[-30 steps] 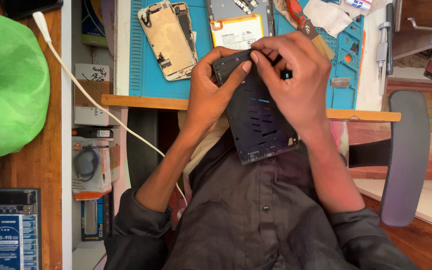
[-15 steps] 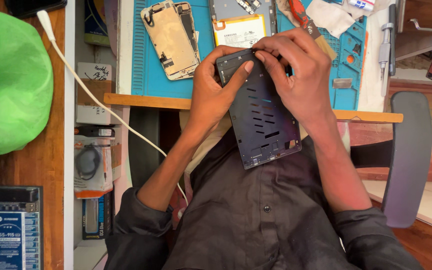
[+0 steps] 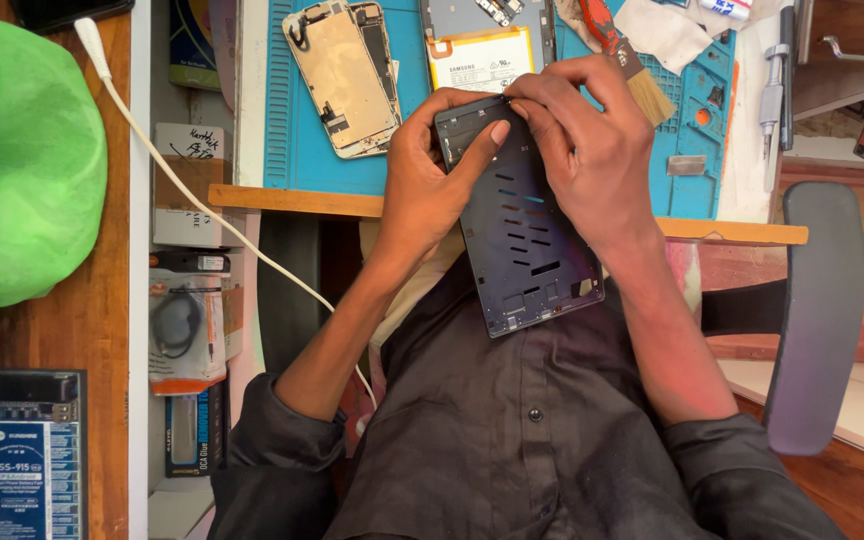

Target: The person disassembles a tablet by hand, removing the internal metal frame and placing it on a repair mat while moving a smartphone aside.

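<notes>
Here, the left hand (image 3: 430,185) and right hand (image 3: 592,150) each grip the dark tablet frame (image 3: 522,225) tightly.

Open phone shell (image 3: 344,75) left of the hands, brush (image 3: 624,55) right, bare blue mat (image 3: 282,150) at far left

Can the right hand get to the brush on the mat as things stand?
Probably yes, once freed: the right hand lies right beside the brush with nothing between, but both it and the left hand are gripping the dark frame.
</notes>
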